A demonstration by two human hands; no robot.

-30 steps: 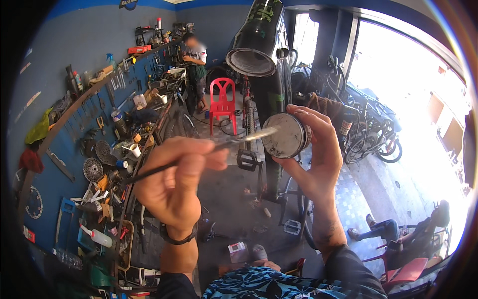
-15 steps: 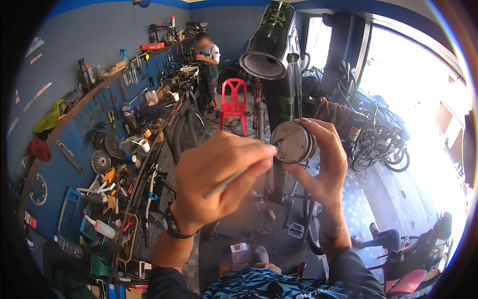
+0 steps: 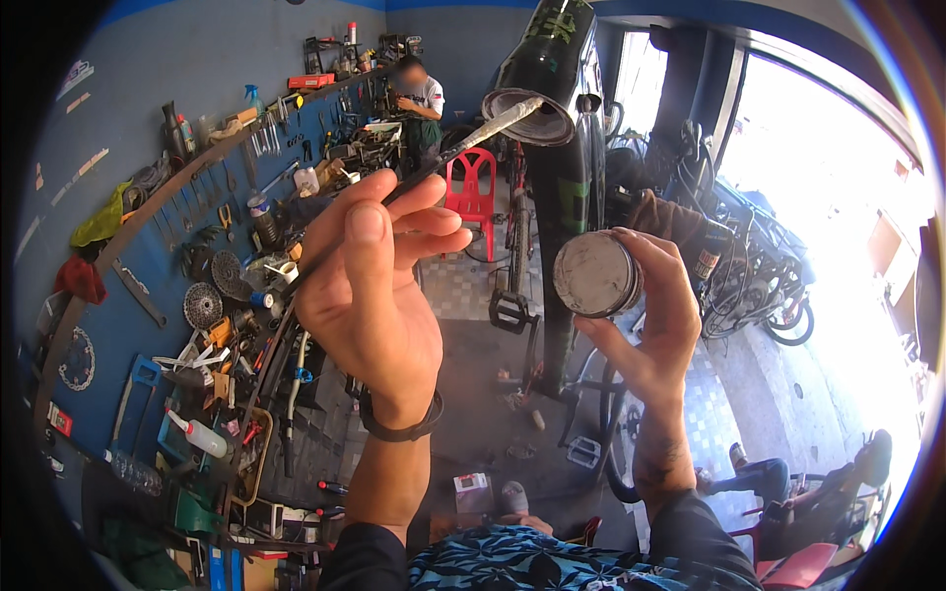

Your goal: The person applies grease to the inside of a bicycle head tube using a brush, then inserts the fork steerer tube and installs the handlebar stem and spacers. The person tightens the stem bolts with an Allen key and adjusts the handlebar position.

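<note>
hands apart. left hand (image 3: pixel 379 286) clamped on a thin dark-handled brush (image 3: pixel 475 139), pinched between thumb and fingers, slanting up to the right; its pale-smeared tip is at the open end of a black bike frame (image 3: pixel 554 44), contact with the rim: cannot tell. right hand (image 3: pixel 668 320), lower and to the right, grips a round container (image 3: pixel 593 274) by its edge, pale face toward the viewer. beyond: red plastic chair (image 3: pixel 470 204), co-worker (image 3: pixel 424 103) standing.
</note>
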